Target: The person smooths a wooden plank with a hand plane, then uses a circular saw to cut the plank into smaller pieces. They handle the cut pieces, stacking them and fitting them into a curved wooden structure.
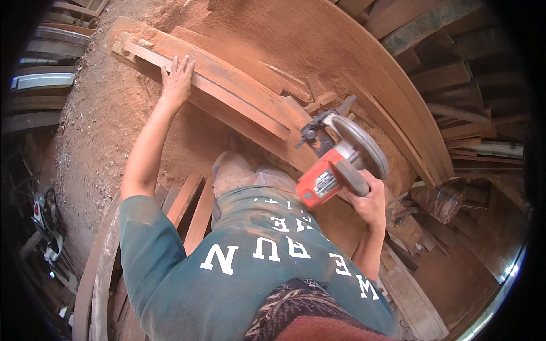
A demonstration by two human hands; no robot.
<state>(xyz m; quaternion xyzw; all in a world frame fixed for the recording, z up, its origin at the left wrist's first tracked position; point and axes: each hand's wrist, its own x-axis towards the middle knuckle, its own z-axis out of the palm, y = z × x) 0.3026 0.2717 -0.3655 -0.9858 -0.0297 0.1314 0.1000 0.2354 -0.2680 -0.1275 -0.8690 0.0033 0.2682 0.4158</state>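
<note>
My right hand [368, 200] is wrapped round the rear handle of a red circular saw [322, 181]. The saw's round grey guard [358, 139] faces away from me, over the right end of the work. Out to the left, my left hand [177, 83] lies with fingers spread on a narrow wooden strip [239, 107]. That strip rests along a wider, dust-covered board [227, 71], which slants from far left down toward the saw. The blade's edge and whether it touches the wood cannot be made out.
Reddish sawdust [273, 25] covers the far surface, with small offcuts [321, 102] beyond the saw. Long curved-looking boards [409, 122] run along the right. Stacked planks [449, 74] fill the far right, and more planks [186, 199] lean near my left side. A motorbike [48, 221] stands at far left.
</note>
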